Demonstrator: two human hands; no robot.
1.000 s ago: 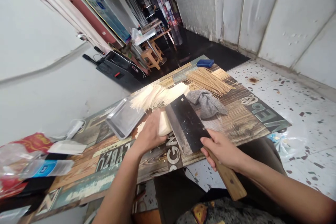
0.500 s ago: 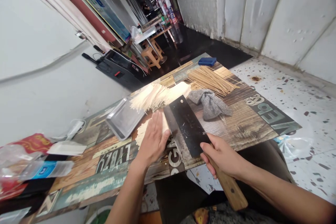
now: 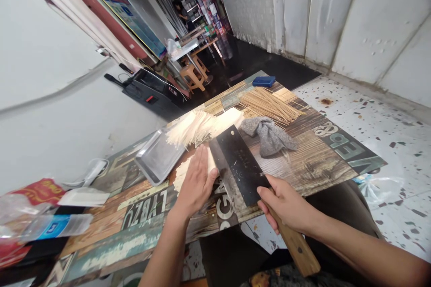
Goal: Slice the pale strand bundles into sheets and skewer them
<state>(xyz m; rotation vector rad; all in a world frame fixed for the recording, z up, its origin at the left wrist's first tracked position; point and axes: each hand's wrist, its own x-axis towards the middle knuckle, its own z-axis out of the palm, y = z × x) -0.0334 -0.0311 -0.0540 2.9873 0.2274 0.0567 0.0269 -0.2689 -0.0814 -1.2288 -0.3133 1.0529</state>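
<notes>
My right hand (image 3: pixel 286 204) is closed around the wooden handle of a cleaver (image 3: pixel 240 161) with a broad, dark blade. The blade lies tilted over the table, its edge side beside my left fingertips. My left hand (image 3: pixel 196 179) is flat with fingers stretched, pressing on a small stack of pale, thin sheets (image 3: pixel 182 173); part of the stack is hidden under the palm. Just beyond the blade lies a larger heap of pale sheets (image 3: pixel 191 128), fanned out, with thin stick ends at its near side. A grey cloth (image 3: pixel 271 136) lies crumpled right of the blade.
A shallow metal tray (image 3: pixel 158 159) sits left of the heap. Thin wooden skewers (image 3: pixel 271 105) lie in a pile at the far right, near a blue case (image 3: pixel 263 81). A plastic bottle (image 3: pixel 57 226) and a red package (image 3: pixel 42 192) are at the table's left.
The view has shifted slightly, so the table appears a little lower. Both hands and the cleaver keep nearly the same places over the sheets.
</notes>
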